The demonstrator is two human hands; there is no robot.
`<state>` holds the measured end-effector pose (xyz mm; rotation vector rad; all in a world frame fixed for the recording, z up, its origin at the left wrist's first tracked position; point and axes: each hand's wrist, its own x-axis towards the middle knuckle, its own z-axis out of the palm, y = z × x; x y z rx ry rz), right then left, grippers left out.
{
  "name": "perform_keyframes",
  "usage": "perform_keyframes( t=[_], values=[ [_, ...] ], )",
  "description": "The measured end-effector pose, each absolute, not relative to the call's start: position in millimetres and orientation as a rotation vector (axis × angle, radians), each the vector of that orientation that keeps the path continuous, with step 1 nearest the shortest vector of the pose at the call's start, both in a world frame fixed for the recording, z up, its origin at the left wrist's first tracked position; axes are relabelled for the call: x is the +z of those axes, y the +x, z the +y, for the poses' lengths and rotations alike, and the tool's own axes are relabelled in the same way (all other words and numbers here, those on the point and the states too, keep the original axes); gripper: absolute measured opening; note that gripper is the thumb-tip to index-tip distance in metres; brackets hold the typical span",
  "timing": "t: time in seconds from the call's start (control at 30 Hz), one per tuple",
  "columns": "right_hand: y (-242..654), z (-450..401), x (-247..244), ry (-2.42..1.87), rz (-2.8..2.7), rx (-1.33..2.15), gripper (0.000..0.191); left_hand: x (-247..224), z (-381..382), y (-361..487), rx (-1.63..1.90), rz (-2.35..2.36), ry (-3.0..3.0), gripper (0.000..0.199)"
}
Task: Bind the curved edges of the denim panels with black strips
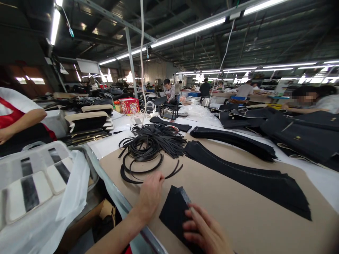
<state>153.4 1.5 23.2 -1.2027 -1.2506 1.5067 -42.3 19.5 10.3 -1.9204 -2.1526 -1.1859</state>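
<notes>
My left hand (152, 192) is closed in a pinch on thin black strips (173, 171), whose ends stick out past the fingertips. Behind it lies a large coiled bundle of similar black strips (144, 148). My right hand (203, 225) rests on a dark fabric piece (173, 208) near the table's front edge, its fingers stretched out over the right side. A grey, shiny band (184, 194) runs along the piece's far edge. To the right lies a stack of long curved black pieces (249, 176), and behind it a second curved stack (233, 141).
Brown board (238, 211) covers the tabletop. At left stands a tray of white panels (34, 183) with plastic over it, above an open cardboard box (87, 225). A red patterned box (129, 106) sits farther back. Black bags (304, 130) are piled at right. A co-worker's arm (23, 123) shows at left.
</notes>
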Motion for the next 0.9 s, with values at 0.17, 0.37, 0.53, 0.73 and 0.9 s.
perform_keyframes(
  t=[0.17, 0.37, 0.53, 0.73, 0.9],
  values=[
    [85.0, 49.5, 39.0, -1.004, -0.925, 1.939, 0.052, 5.2, 3.7, -30.3, -1.194, -1.999, -2.127, 0.018],
    [65.1, 55.2, 18.0, -0.970, -1.201, 1.848, 0.051, 18.0, -12.7, -50.2, -1.651, -2.223, -2.053, 0.009],
    [60.2, 52.5, 16.3, -0.953, -1.419, 1.745, 0.053, 26.1, -21.8, -63.4, -1.958, -2.317, -2.044, 0.017],
    [57.0, 44.5, 24.5, -0.878, -1.335, 1.836, 0.051, 27.8, -26.7, -73.2, -2.066, -2.349, -1.979, 0.012],
    [59.4, 39.3, 22.2, -0.832, -1.238, 1.867, 0.051, 27.3, -30.8, -77.0, -2.231, -2.361, -1.994, 0.023]
  ],
)
